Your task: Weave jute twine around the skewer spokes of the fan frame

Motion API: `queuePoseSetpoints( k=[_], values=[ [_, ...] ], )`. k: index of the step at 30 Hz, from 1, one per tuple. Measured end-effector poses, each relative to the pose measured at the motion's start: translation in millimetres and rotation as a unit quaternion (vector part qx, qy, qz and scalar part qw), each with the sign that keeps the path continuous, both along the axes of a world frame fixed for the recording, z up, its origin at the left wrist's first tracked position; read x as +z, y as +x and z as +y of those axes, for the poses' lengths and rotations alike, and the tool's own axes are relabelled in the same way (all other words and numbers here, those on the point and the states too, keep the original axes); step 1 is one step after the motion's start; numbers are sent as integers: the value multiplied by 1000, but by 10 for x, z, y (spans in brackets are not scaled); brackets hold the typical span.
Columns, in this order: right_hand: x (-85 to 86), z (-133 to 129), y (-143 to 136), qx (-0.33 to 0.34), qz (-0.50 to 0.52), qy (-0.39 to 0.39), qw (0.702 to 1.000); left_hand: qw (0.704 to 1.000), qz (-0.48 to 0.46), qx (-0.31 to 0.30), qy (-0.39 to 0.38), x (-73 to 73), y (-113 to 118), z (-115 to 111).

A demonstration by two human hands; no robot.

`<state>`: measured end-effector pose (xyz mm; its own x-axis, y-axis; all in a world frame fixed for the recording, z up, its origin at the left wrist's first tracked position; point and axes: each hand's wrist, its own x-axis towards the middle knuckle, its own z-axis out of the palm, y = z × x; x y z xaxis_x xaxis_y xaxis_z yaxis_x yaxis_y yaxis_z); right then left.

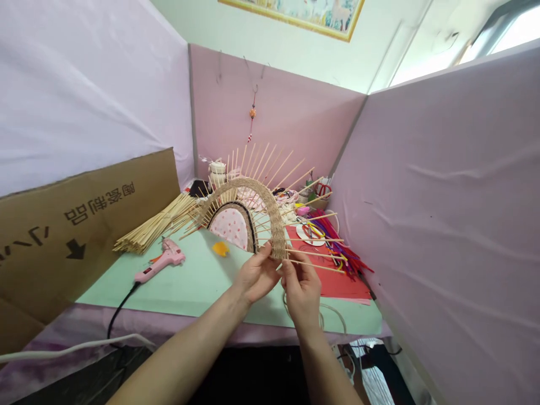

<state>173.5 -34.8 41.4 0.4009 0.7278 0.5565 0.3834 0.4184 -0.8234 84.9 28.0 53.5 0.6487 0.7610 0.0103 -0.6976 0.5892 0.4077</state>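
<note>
A half-round woven fan of thin wooden sticks (337,241) and brown twine (276,219) is held up above the table. Its core is a pink half-disc with red dots (230,226), edged in black and brown. My left hand (258,275) grips the lower right end of the twine band, thumb in front. Close beside it, my right hand (301,287) pinches at the band's bottom edge by the lowest sticks. A loose length of twine (340,318) trails from near my right hand onto the table. What lies between the right fingertips is partly hidden, but it looks like the twine.
A pink glue gun (162,260) lies at left with its black cord running off the front edge. Behind it is a bundle of sticks (156,222) by a cardboard sheet (84,225). At right are red paper sheets (350,288) and coloured pipe cleaners (352,256). Fabric-covered panels enclose the table.
</note>
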Motion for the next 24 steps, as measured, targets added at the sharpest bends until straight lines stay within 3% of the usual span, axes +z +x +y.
queuePoseSetpoints(
  k=[4, 11, 15, 19, 24],
  values=[
    [-70, -87, -27, -47, 5, 21, 999, 1000, -11, 20, -15, -25, 7, -35],
    [-83, -199, 17, 14, -42, -18, 999, 1000, 10, 17, -11, -76, -16, -85],
    [-150, -184, 66, 42, 25, -53, 997, 1000, 13, 15, -1, -81, -58, -100],
    [-249, -137, 85, 113, 135, -95, 980, 999, 19, 35, -36, -45, -97, -156],
    [-209, -202, 74, 111, 117, -73, 984, 996, 42, 39, -74, 10, -149, -221]
  ],
)
